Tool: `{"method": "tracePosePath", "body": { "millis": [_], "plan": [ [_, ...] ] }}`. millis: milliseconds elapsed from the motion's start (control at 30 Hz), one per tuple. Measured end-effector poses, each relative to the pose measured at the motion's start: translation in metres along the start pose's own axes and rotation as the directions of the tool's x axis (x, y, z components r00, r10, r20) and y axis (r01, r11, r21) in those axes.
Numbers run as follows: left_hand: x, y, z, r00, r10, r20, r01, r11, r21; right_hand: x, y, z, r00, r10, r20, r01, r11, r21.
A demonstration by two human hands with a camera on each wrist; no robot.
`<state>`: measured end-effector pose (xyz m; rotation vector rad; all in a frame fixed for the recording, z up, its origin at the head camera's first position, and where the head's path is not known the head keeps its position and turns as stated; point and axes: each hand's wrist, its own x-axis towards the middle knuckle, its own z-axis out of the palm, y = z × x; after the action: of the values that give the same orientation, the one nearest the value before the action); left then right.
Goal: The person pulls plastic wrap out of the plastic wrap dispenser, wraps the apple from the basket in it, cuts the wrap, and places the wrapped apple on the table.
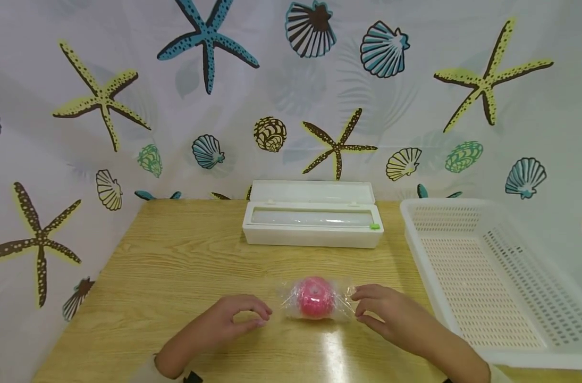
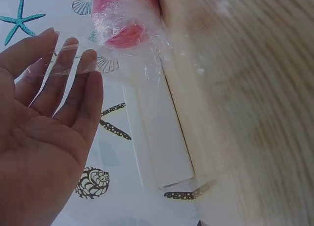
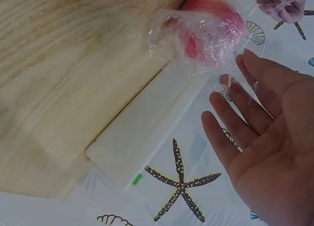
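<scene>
A round pinkish-red fruit [image 1: 315,299], like an apple or tomato, sits on the table wrapped in clear cling film [image 1: 340,303]. The film's loose ends stick out to both sides. To its left is my left hand [image 1: 240,319], fingers loosely bent; in the left wrist view thin film [image 2: 66,64] stretches across its fingertips. On the other side my right hand [image 1: 391,319] has its fingers spread at the film's edge. In the right wrist view wisps of film touch those fingers. Neither hand grips the fruit.
Behind the fruit stands a white cling film box [image 1: 312,236], lid raised, a roll inside and a green slider [image 1: 374,226] at its right. A white perforated basket [image 1: 482,287] stands at the right. A shell-and-starfish cloth [image 1: 252,106] hangs behind the wooden table [image 1: 185,255].
</scene>
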<state>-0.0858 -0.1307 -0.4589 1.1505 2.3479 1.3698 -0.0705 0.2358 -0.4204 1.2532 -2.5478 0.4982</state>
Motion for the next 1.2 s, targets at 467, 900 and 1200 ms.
{"method": "tracePosePath", "body": {
  "millis": [467,900,1200],
  "plan": [
    [0.001,-0.009,0.013,0.993,0.008,0.119,-0.033,0.977,0.209,-0.009,0.006,0.023,0.985,0.053,0.164,-0.065,0.996,0.065],
    [0.008,-0.006,0.026,0.988,-0.047,0.146,-0.017,0.914,0.404,-0.007,0.005,0.041,0.986,0.030,0.164,-0.046,0.995,0.094],
    [0.006,0.003,0.015,0.992,-0.043,0.121,-0.015,0.898,0.439,-0.009,0.001,0.025,0.985,0.156,0.076,-0.156,0.988,-0.007]
  ]
}}
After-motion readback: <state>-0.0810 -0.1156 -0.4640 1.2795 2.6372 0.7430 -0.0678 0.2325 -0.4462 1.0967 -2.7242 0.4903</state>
